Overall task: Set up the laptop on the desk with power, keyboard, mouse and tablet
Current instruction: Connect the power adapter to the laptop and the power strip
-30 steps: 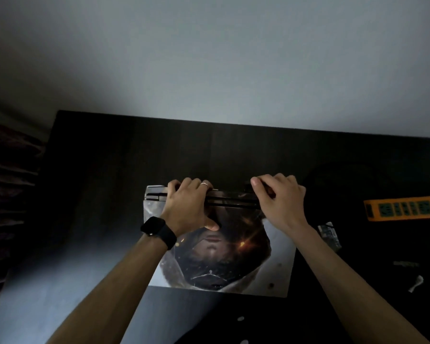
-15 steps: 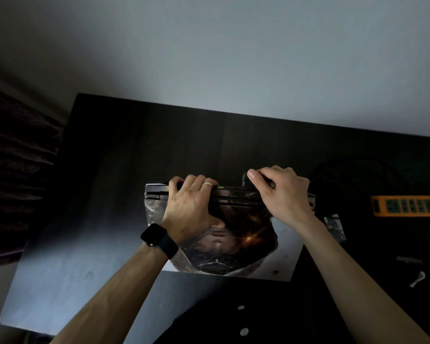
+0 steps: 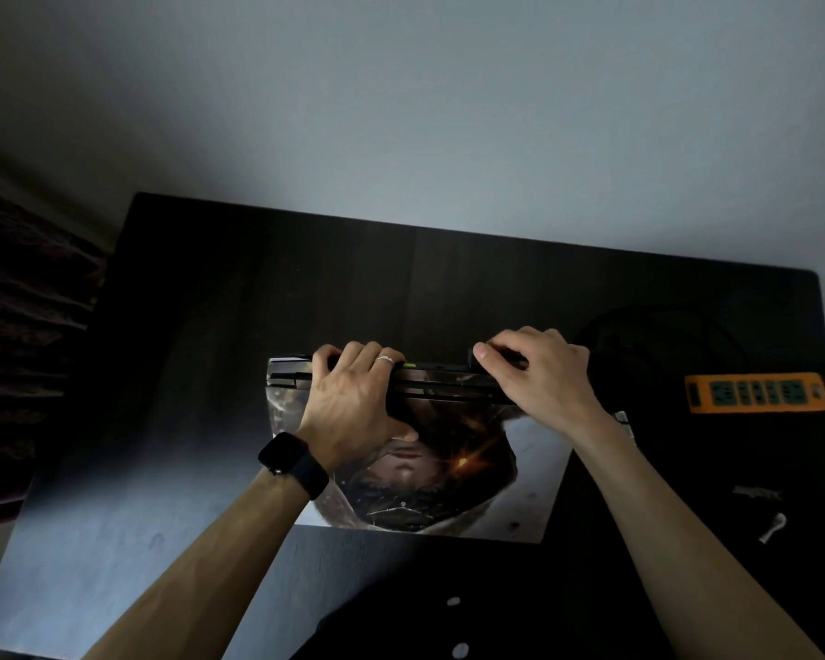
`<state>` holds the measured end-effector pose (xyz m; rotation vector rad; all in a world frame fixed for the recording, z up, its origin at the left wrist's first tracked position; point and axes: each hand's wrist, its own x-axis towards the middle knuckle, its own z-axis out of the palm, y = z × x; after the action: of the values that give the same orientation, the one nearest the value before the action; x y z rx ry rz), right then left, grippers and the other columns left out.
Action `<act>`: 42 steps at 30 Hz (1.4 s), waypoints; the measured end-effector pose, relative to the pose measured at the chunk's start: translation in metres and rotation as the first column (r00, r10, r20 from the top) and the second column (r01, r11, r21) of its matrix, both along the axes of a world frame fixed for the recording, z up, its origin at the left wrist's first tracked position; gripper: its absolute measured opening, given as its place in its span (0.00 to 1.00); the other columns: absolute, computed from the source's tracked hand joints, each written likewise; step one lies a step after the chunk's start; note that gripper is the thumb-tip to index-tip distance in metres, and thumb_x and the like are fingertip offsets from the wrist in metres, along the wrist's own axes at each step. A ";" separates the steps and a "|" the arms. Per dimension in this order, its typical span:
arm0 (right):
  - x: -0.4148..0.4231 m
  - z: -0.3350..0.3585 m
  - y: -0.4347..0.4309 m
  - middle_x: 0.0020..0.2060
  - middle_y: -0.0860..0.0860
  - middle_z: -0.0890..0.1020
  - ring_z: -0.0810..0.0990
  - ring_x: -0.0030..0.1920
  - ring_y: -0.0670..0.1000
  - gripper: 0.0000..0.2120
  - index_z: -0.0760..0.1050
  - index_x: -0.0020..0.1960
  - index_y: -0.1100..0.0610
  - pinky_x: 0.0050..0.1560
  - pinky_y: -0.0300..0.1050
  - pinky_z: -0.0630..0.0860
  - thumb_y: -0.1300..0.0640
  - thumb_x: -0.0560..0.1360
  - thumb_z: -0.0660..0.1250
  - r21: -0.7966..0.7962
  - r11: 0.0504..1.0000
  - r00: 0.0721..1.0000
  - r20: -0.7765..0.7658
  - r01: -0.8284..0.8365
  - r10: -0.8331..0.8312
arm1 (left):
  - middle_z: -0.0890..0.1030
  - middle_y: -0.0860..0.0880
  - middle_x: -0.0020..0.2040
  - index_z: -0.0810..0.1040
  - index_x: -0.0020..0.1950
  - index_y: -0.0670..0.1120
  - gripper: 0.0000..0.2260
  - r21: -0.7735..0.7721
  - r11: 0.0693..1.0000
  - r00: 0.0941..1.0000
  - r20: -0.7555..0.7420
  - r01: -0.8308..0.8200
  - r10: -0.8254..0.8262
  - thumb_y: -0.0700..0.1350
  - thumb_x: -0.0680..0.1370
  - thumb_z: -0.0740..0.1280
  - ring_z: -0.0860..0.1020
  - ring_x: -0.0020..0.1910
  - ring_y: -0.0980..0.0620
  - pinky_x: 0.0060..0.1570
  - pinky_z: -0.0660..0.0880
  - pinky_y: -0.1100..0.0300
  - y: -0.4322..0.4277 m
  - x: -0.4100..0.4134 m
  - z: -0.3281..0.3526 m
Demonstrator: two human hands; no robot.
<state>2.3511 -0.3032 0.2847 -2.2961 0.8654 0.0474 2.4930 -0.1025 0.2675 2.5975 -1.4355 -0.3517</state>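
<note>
A closed laptop [image 3: 448,493] with a dark picture skin on its lid lies in the middle of the dark desk [image 3: 258,302]. My left hand [image 3: 353,402], with a ring and a black watch on the wrist, grips the laptop's far edge, fingers curled over it and thumb on the lid. My right hand [image 3: 539,378] is curled at the same far edge further right and pinches a small dark plug [image 3: 473,359] against the back of the laptop. A dark coiled cable [image 3: 658,335] lies behind my right hand. An orange power strip [image 3: 758,392] sits at the right.
Small items lie at the desk's right front: a white earbud-like piece [image 3: 775,527], a small dark clip [image 3: 756,493] and a packet [image 3: 627,423] beside the laptop. A plain wall rises behind the desk. Dark fabric [image 3: 25,335] lies off the left edge.
Both hands stay on the laptop's far edge. My head has shifted, so the desk sits differently in view; the right fingers have slid slightly along the back edge.
</note>
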 end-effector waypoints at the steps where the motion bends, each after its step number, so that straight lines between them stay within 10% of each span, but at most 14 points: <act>1: -0.001 0.001 0.000 0.44 0.39 0.81 0.78 0.54 0.49 0.13 0.78 0.55 0.39 0.61 0.57 0.67 0.37 0.78 0.60 0.011 1.000 0.999 0.042 -0.007 0.007 | 0.77 0.54 0.53 0.75 0.60 0.51 0.40 0.003 1.000 1.000 0.001 0.004 -0.004 0.69 0.54 0.74 0.73 0.55 0.51 0.60 0.59 0.49 -0.001 0.001 -0.001; 4: -0.008 0.000 0.007 0.55 0.39 0.82 0.78 0.56 0.50 0.17 0.74 0.65 0.37 0.61 0.58 0.71 0.38 0.77 0.60 -0.087 0.989 0.983 0.131 -0.121 0.132 | 0.77 0.55 0.54 0.75 0.61 0.51 0.40 0.015 1.000 1.000 -0.002 0.009 -0.009 0.70 0.55 0.73 0.73 0.56 0.51 0.60 0.60 0.48 -0.003 0.003 -0.005; 10: -0.017 -0.022 0.010 0.75 0.43 0.65 0.65 0.71 0.51 0.51 0.49 0.79 0.40 0.71 0.57 0.58 0.31 0.64 0.72 -0.146 0.920 0.926 -0.170 -0.363 0.338 | 0.76 0.56 0.56 0.73 0.63 0.53 0.41 0.074 0.997 0.999 -0.033 0.011 -0.009 0.72 0.54 0.71 0.71 0.57 0.53 0.62 0.59 0.48 -0.011 0.014 -0.017; 27: 0.016 -0.076 -0.025 0.74 0.43 0.67 0.65 0.72 0.52 0.48 0.52 0.78 0.39 0.71 0.57 0.53 0.31 0.65 0.69 -0.086 0.934 0.907 -0.285 -0.347 0.310 | 0.73 0.56 0.58 0.71 0.64 0.54 0.41 0.280 0.955 0.958 -0.286 0.100 -0.016 0.71 0.57 0.75 0.70 0.58 0.53 0.67 0.62 0.47 -0.057 0.052 -0.061; 42: -0.004 -0.128 -0.022 0.78 0.44 0.58 0.49 0.79 0.50 0.47 0.54 0.77 0.38 0.71 0.71 0.56 0.23 0.64 0.63 -0.086 0.994 0.945 -0.325 -0.074 0.042 | 0.72 0.52 0.59 0.70 0.64 0.51 0.44 0.443 0.874 0.947 -0.316 0.199 -0.055 0.69 0.54 0.78 0.73 0.59 0.47 0.52 0.71 0.48 -0.096 0.067 -0.085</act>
<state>2.3470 -0.3250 0.1572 -2.4453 0.9797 0.4281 2.5596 -0.1980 0.1822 2.6323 -1.5697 -1.1925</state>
